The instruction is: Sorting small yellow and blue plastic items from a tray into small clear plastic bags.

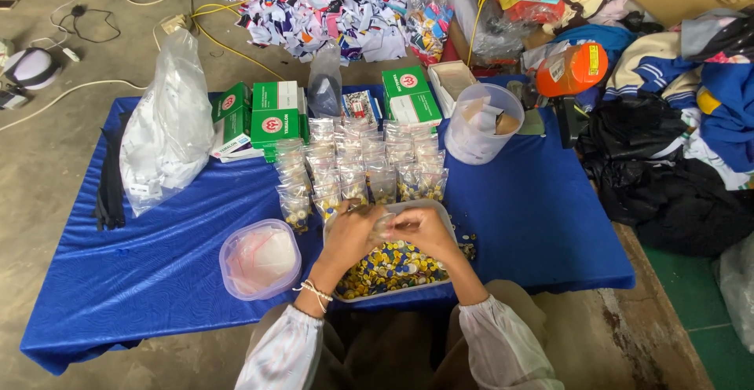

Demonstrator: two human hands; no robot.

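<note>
My left hand (351, 235) and my right hand (425, 232) meet over a shallow tray (441, 216) filled with small yellow, blue and white buttons (389, 269). Together they hold a small clear plastic bag (385, 223) between the fingers. Just beyond the tray lie rows of small clear bags (361, 166) filled with buttons, on the blue cloth (157, 256). Both forearms wear white sleeves, and a bracelet circles my left wrist.
A round clear tub (260, 259) with plastic inside sits left of the tray. Green boxes (275, 115) stand behind the bags. A large white plastic bag (167, 127) lies left, a clear bucket (484, 123) right. Fabric scraps, clothes and cables surround the cloth.
</note>
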